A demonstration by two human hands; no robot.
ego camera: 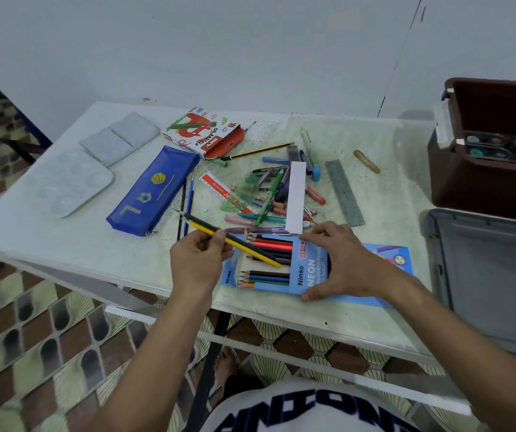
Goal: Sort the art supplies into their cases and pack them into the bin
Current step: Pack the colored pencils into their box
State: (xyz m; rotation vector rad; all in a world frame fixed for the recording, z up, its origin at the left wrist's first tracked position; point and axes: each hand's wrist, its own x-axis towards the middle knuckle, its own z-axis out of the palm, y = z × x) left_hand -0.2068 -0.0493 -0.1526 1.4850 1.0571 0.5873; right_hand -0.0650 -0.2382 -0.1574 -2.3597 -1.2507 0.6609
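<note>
A pale, speckled desk [328, 313] stands against a plain grey-white wall above a patterned tile floor [32, 322], with a brown bin [481, 188] at its right end. The left hand [197, 263] pinches two coloured pencils [234, 241] over the open blue pencil box [269, 266] at the near edge. The right hand [340, 260] presses flat on that box, and loose supplies [275, 188] lie scattered behind.

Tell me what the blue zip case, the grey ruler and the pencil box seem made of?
Blue zip case: probably glossy vinyl, given its sheen and soft edges. Grey ruler: dull grey, metal or plastic; unclear. Pencil box: printed card, thin and flat with folded flaps.
</note>
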